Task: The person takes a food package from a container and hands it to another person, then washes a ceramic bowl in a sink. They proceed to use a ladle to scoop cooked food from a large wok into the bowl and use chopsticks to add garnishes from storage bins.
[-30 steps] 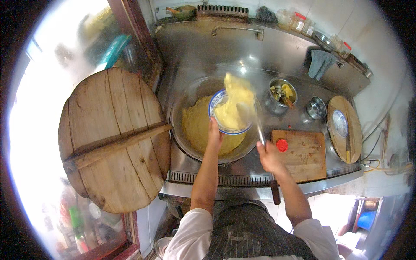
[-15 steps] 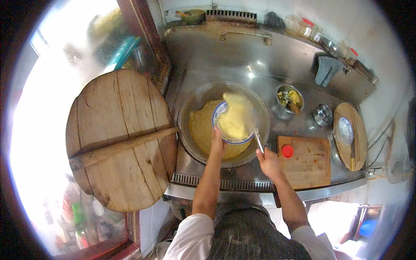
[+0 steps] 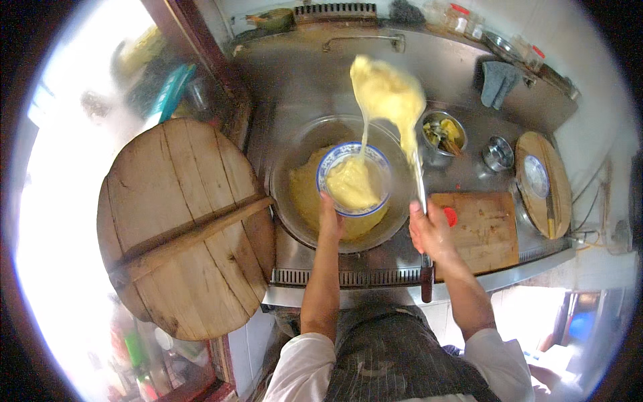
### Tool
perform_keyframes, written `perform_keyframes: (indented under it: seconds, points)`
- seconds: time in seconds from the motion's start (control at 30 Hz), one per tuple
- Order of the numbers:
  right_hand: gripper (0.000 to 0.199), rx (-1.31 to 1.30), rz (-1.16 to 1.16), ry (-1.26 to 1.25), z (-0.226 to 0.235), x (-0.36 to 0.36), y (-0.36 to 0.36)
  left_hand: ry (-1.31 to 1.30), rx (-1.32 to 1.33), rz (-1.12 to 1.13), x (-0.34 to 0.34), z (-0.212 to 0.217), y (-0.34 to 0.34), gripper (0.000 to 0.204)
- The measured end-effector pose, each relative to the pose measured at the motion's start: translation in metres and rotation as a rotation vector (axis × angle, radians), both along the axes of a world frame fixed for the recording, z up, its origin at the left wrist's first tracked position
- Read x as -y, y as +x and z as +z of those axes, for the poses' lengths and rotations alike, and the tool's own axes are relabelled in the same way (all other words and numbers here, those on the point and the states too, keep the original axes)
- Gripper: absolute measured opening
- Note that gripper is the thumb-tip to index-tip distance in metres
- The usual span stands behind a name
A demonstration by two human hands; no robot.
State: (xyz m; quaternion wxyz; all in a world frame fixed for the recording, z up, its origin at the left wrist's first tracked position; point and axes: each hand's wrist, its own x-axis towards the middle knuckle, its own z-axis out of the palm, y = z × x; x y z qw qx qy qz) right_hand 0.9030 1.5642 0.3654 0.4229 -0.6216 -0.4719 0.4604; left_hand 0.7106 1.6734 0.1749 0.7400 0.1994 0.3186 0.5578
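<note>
My left hand [image 3: 331,218] holds up a white bowl with a blue pattern [image 3: 382,175] by its near rim, its fingers partly hidden below. Thick yellow porridge [image 3: 351,185] lies in it. My right hand [image 3: 432,231] is closed round the metal handle of a ladle [image 3: 420,175], whose dark grip end sticks out below the fist. A big clump of porridge [image 3: 387,90] coats the raised ladle head, with strands hanging from it, one reaching the bowl. Underneath the bowl is a large round pot [image 3: 284,224] containing more yellow porridge [image 3: 305,191].
A round wooden lid [image 3: 187,228] with a crossbar stands left of the pot. To the right are a cutting board [image 3: 482,228] with a red cap [image 3: 449,216], a metal pot of food [image 3: 439,155], a small metal cup [image 3: 497,154] and an oval wooden board [image 3: 561,177].
The ladle has risen out of the bowl, lifting a clump of porridge above and beyond it. My right hand has shifted slightly right; the bowl has moved a little to the left.
</note>
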Motion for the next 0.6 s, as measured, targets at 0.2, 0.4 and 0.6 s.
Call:
perform_keyframes:
  seconds: [0.2,0.4,0.6]
  points:
    - [0.039,-0.95,0.34,-0.02,0.053,-0.036,0.029,0.106,0.046,0.017,0.002,0.019,-0.006,0.067]
    - [0.029,0.009,-0.039,-0.317,-0.088,0.002,0.042,-0.037,-0.262,0.064,0.059,0.056,-0.05,0.06]
    - [0.026,0.248,0.162,-0.334,-0.253,-0.02,0.032,-0.314,-0.368,0.23,0.12,0.104,-0.05,0.064]
